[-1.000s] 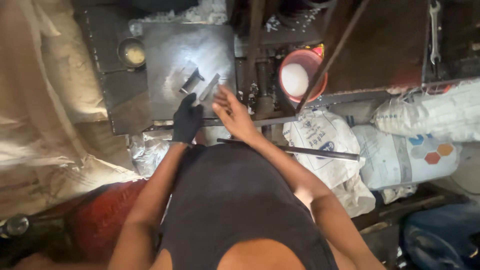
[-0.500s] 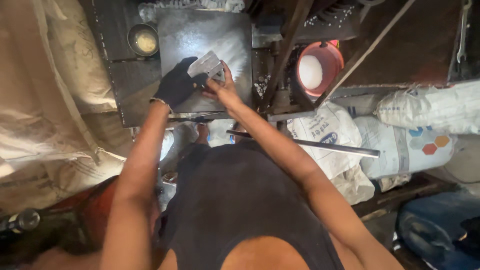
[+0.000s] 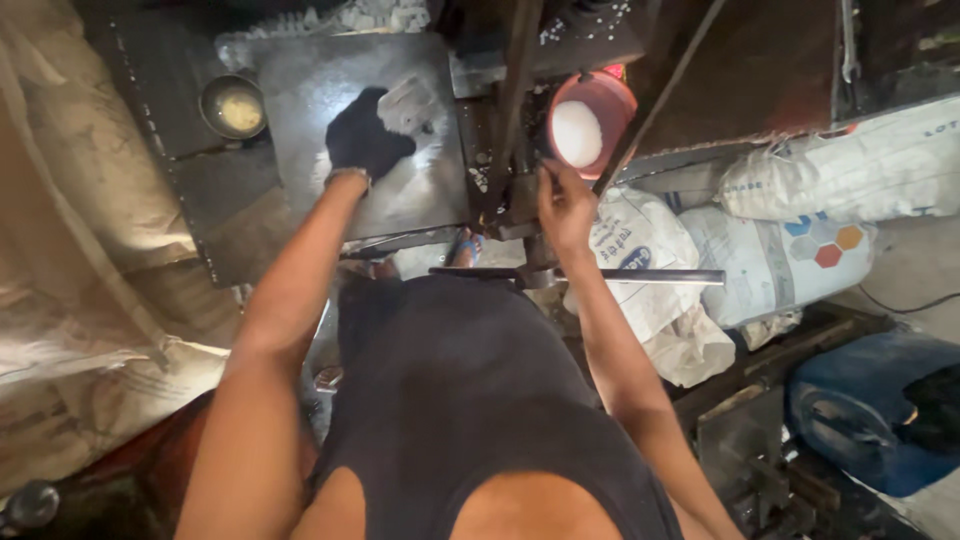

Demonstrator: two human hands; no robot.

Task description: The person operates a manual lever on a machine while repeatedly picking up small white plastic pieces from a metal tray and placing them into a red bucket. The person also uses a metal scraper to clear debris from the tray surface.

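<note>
- Metal piece [image 3: 408, 100], pale and shiny, sits in the upper middle of the frame on the grey steel plate [image 3: 300, 90], and the left hand [image 3: 368, 140] is right on it.
- That left hand wears a black glove; its fingers are curled over the lower left edge of the metal piece, pressing or gripping it. Just how tightly, I cannot tell.
- White dust is smeared across the plate below and to the right of the glove.
- Right hand [image 3: 565, 205] is bare, well apart from the metal piece, over in the middle of the frame, right of the plate.
- Its fingers are bent and loosely together against the dark machine frame [image 3: 520, 120]; whether it actually clasps anything there is hidden, so I cannot tell.
- A round red bowl [image 3: 590, 125] of white powder lies just above the right hand.
- A small metal dish [image 3: 232, 105] with yellowish contents stands at the plate's left edge, upper left.
- A dark steel rod [image 3: 620, 275] runs level just below the right wrist.
- White sacks [image 3: 800, 220] are piled on the right; a blue drum [image 3: 870, 410] lies lower right.
</note>
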